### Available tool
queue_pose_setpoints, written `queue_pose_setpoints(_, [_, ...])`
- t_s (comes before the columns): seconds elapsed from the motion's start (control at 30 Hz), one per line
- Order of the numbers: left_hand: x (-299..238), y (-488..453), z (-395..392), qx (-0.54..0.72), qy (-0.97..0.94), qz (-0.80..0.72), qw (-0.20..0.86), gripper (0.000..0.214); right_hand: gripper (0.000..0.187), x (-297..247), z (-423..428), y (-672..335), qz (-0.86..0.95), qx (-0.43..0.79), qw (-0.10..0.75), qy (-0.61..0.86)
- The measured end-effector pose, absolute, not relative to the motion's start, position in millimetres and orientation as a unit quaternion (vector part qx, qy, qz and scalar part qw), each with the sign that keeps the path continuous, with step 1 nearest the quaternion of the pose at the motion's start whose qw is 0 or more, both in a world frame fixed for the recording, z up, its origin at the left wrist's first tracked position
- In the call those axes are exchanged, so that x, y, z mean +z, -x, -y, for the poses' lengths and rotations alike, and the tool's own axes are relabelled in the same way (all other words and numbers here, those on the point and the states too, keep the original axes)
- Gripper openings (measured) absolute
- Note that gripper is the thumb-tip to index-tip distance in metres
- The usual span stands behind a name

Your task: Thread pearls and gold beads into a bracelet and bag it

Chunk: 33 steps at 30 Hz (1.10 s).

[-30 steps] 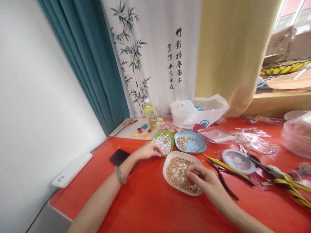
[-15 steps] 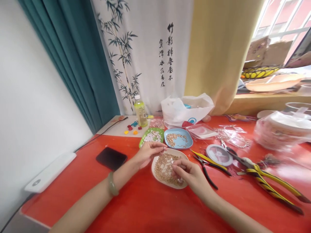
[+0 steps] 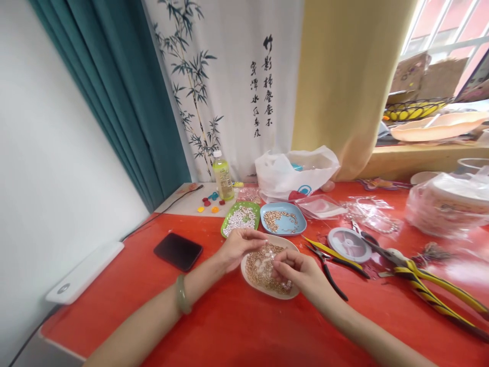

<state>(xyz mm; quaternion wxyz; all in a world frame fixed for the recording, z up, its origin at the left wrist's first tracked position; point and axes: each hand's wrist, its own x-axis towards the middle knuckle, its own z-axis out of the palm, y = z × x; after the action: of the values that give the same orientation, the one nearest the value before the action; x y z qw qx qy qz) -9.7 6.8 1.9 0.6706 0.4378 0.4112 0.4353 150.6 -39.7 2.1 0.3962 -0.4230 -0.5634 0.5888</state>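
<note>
Over a white plate (image 3: 275, 296) of small gold beads (image 3: 255, 267), my two hands face each other with fingertips a short gap apart. My left hand (image 3: 242, 248), with a green bangle on the wrist, has thumb and fingers pinched together above the plate's upper left. Whatever sits in that pinch is too small to make out. Thumb and forefinger of my right hand (image 3: 294, 267) are closed over the plate's right side. Something tiny and shiny glints by its fingertips, too fine to name. Behind lie a green dish (image 3: 224, 232) of white beads and a blue dish (image 3: 294, 227) of gold beads.
Right of the plate lie black-handled pliers (image 3: 332, 280), yellow-handled pliers (image 3: 338, 257), a clear spool (image 3: 349, 244) and larger yellow-black pliers (image 3: 424, 285). A phone (image 3: 178, 251) rests on the left. A bottle (image 3: 223, 178) and a white plastic bag (image 3: 294, 176) stand at the back.
My left hand has come down slightly and nearer to my right hand. The right hand keeps its pinch with little movement. The whole view has shifted a little.
</note>
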Motion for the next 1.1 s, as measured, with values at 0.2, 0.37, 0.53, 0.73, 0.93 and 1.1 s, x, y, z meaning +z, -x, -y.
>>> queue_pose_setpoints(0.2, [0.4, 8.5, -5.1, 0.434, -0.440, -0.404, 0.674, 0.022, 0.018, 5.0, 40.7, -151.0, 0.564, 0.585, 0.393, 0.430])
queue_pose_setpoints(0.37, [1.8, 7.4, -3.6, 0.435, -0.440, -0.406, 0.672, 0.023, 0.017, 1.6, 40.5, -151.2, 0.562, 0.585, 0.397, 0.430])
queue_pose_setpoints(0.53, [1.0, 8.3, -3.5, 0.434, -0.463, -0.404, 0.659, 0.023, 0.016, 0.6, 40.8, -151.5, 0.558, 0.586, 0.395, 0.435])
queue_pose_setpoints(0.73, [4.8, 12.3, -3.5, 0.432, -0.588, -0.383, 0.566, 0.017, 0.018, -1.1, 40.4, -152.1, 0.556, 0.585, 0.398, 0.436])
queue_pose_setpoints(0.93, [7.8, 18.1, -6.6, 0.416, -0.678, -0.383, 0.470, 0.018, 0.030, -5.0, 38.1, -152.5, 0.542, 0.583, 0.414, 0.441])
queue_pose_setpoints(1.1, [8.2, 19.7, -8.5, 0.414, -0.702, -0.377, 0.441, 0.017, 0.035, -5.6, 38.8, -152.1, 0.545, 0.578, 0.437, 0.422])
